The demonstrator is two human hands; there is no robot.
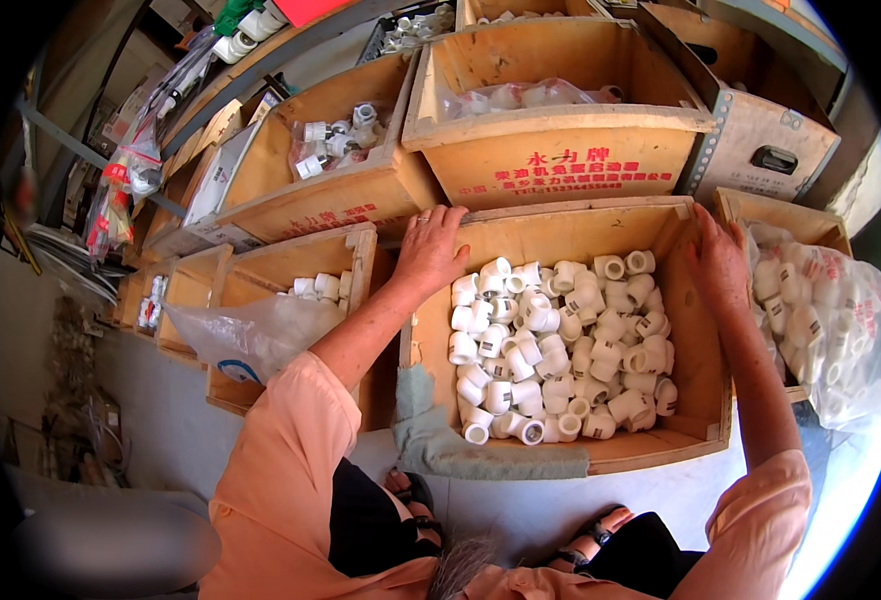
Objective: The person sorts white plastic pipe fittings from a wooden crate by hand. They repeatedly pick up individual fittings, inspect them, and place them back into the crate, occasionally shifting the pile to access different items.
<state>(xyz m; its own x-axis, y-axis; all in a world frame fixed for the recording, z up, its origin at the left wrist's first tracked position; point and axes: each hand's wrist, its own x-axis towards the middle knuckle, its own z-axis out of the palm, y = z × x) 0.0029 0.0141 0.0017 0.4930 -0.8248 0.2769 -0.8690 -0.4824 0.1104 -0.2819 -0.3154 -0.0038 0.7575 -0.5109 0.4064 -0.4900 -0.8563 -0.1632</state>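
Both hands, left hand (429,250) and right hand (716,262), grip opposite walls of the wooden crate (701,400) of white fittings (561,340), crowded by neighbouring crates (551,150).

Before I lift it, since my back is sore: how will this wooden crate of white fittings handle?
The wooden crate looks stiff and probably heavy; its white fittings lie loose and would likely slide if tilted. Both hands, left and right, grip opposite walls.

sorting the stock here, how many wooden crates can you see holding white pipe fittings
5, possibly more hidden. The big crate gripped by the left hand and right hand, one to its left, two bagged ones above, and one at the top edge.
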